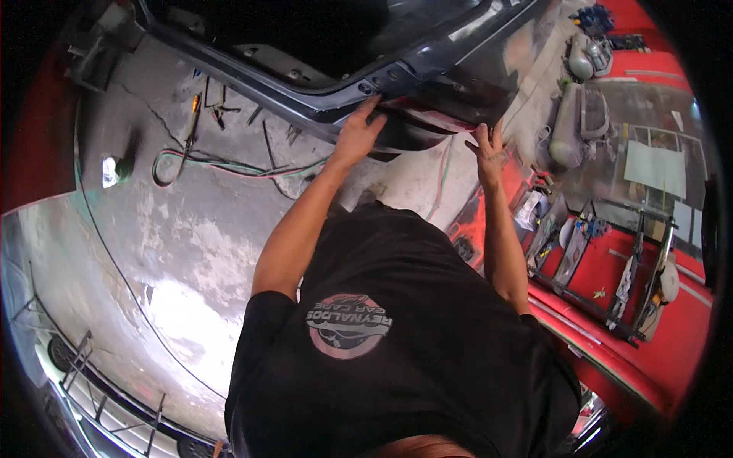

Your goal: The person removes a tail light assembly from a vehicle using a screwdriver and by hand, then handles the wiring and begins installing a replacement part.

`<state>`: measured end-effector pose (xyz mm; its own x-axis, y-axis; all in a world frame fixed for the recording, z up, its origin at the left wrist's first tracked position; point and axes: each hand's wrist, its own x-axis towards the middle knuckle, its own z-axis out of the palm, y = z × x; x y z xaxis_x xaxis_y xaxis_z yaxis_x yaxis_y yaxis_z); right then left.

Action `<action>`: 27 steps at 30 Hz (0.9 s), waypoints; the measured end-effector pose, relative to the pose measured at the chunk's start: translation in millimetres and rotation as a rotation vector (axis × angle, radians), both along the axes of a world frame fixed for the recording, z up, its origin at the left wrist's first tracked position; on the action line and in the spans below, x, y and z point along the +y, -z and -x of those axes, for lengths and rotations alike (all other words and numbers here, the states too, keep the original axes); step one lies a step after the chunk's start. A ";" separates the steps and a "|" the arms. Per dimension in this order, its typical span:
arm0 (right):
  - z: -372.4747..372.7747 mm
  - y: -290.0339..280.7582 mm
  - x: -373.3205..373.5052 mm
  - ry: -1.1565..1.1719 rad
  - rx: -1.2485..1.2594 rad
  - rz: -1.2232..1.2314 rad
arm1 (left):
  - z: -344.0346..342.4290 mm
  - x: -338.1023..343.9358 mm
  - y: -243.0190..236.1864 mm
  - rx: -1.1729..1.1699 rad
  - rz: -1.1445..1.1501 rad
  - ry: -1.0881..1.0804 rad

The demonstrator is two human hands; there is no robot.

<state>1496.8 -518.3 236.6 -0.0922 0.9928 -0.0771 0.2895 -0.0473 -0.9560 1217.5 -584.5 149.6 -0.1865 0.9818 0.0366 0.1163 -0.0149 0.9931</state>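
A dark grey vehicle body with a recessed opening crosses the top of the head view. At its right corner is a glossy dark curved piece with a red streak, perhaps a lamp. My left hand touches the left part of this corner, fingertips on the body edge beside the piece, fingers apart. My right hand is at the piece's right lower edge, fingers raised and spread, fingertips touching or very near it. Whether either thumb reaches behind the edge is unclear.
Coiled hoses and tools lie on concrete floor at left. Red vehicle panels on the right carry parts, with cylindrical tanks above. A metal rack and white car are at lower left.
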 end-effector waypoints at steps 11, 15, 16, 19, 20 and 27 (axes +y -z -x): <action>-2.0 -0.5 4.6 -0.021 -0.058 -0.065 | -6.4 -4.8 -10.5 0.127 0.034 -0.065; -5.6 -2.3 5.6 -0.031 -0.079 -0.066 | -5.1 -5.5 -6.4 0.152 -0.002 -0.070; -6.5 -2.0 5.4 -0.031 -0.078 -0.074 | -3.8 -4.7 -6.6 0.157 0.000 -0.050; -3.6 -5.7 5.3 -0.055 -0.030 -0.060 | 0.6 1.7 7.8 0.054 -0.015 -0.025; -2.0 -8.0 4.8 -0.064 -0.011 -0.056 | 1.2 1.8 16.3 -0.060 -0.038 -0.013; -20.5 5.6 16.6 -0.056 -0.051 -0.103 | 0.4 -6.4 22.7 -0.479 0.063 -0.174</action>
